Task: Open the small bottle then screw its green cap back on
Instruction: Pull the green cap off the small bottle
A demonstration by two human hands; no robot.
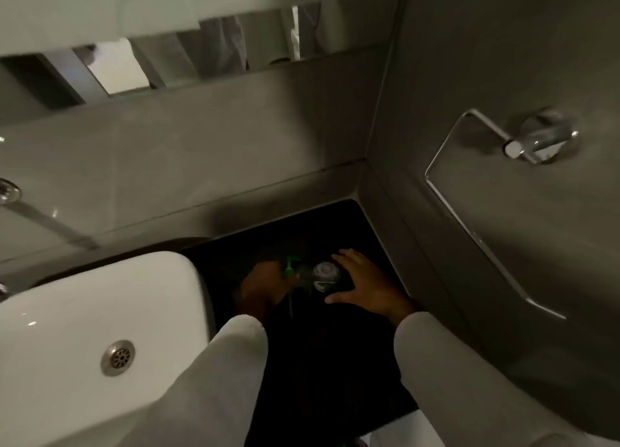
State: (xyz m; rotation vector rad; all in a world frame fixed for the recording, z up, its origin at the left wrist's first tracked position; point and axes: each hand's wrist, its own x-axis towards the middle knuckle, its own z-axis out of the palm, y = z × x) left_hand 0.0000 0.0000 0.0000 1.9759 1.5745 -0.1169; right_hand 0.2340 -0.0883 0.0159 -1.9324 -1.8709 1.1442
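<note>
The small bottle point(324, 276) stands upright on the black counter point(322, 362), seen from above with its mouth uncovered. My right hand point(367, 287) curves around it from the right, with thumb and fingers on either side. My left hand point(263, 285) is just to the left of the bottle and pinches the green cap point(288, 268). The cap is off the bottle, and a thin tube hangs down from it. The light is dim and the cap is slightly blurred.
A white basin point(84, 312) with a metal drain point(118, 357) sits left of the counter. A grey wall closes the back. On the right wall hangs a chrome towel ring point(469, 211). A mirror strip point(214, 50) runs above.
</note>
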